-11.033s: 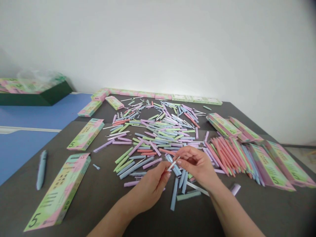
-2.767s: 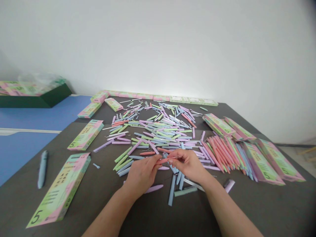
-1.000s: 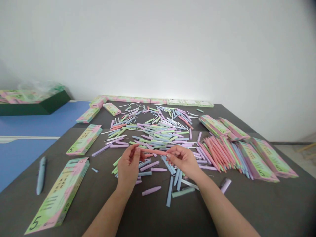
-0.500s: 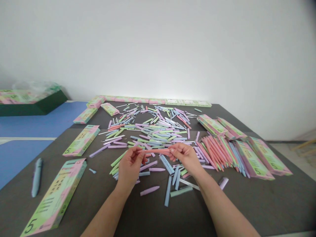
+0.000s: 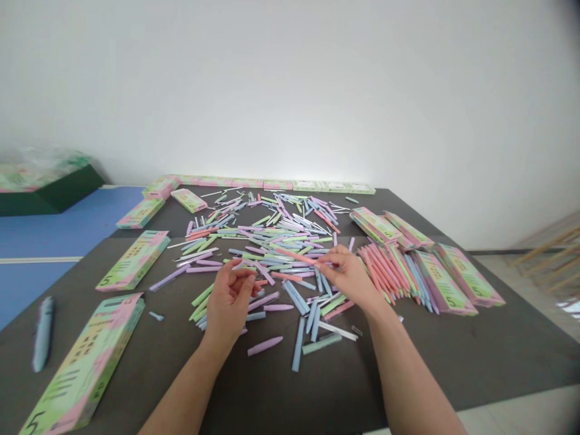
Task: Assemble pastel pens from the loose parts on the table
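Note:
Between the thumb and fingers of my right hand [image 5: 347, 275] is a coral pen barrel [image 5: 296, 257], slanting up to the left over the heap. My left hand [image 5: 229, 305] is apart from it, fingers curled in toward the thumb; whether something small sits in them I cannot make out. Under both hands spreads a heap of loose pen parts [image 5: 272, 263] in purple, green, blue and coral, with thin white refills among them. Close to my right hand lies a row of coral, green and blue pens [image 5: 385, 272].
Printed pen boxes [image 5: 136, 260] line the left side, and more boxes [image 5: 444, 281] lie at the right. Another row of boxes [image 5: 276, 184] runs along the wall. A blue pen [image 5: 43, 335] lies far left. A dark green tray [image 5: 67, 190] rests on a blue surface.
My hands have separated: the left has let go of the coral pen barrel, and the right now holds it alone, tilted. The view has shifted slightly right.

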Demonstrator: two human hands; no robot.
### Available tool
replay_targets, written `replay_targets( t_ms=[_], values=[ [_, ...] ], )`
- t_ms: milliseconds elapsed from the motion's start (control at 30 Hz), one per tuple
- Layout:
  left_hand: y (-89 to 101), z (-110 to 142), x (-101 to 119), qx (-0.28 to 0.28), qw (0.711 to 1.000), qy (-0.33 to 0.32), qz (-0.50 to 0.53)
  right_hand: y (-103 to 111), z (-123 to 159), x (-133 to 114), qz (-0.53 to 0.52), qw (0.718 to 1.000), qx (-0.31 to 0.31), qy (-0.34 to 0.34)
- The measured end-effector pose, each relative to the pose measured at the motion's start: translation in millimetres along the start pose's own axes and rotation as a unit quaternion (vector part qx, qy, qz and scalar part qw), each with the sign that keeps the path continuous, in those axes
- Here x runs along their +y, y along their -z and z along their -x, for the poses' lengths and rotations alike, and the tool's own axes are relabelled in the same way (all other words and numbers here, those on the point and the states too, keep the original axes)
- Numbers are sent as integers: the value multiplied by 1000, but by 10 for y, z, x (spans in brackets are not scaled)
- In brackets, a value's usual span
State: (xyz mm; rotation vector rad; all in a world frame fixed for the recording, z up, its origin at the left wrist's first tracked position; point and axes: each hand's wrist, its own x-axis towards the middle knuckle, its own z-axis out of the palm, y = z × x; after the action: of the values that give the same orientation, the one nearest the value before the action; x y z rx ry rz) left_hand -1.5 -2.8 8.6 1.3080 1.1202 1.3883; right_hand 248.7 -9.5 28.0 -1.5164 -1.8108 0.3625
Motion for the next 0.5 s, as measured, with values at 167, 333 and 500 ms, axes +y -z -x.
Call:
replay_targets(
  t_ms=[167,333,500],
  values=[
    [44,-22,-11,37,999,-31,-22,469,65,352,210,953,49,-215],
    [63,-24,29,66,996,-38,-41,704,201,580,353,875,0,-332],
    [61,-13,69,72,995,-32,-61,779,309,825,365,851,1,-378]
  ],
)
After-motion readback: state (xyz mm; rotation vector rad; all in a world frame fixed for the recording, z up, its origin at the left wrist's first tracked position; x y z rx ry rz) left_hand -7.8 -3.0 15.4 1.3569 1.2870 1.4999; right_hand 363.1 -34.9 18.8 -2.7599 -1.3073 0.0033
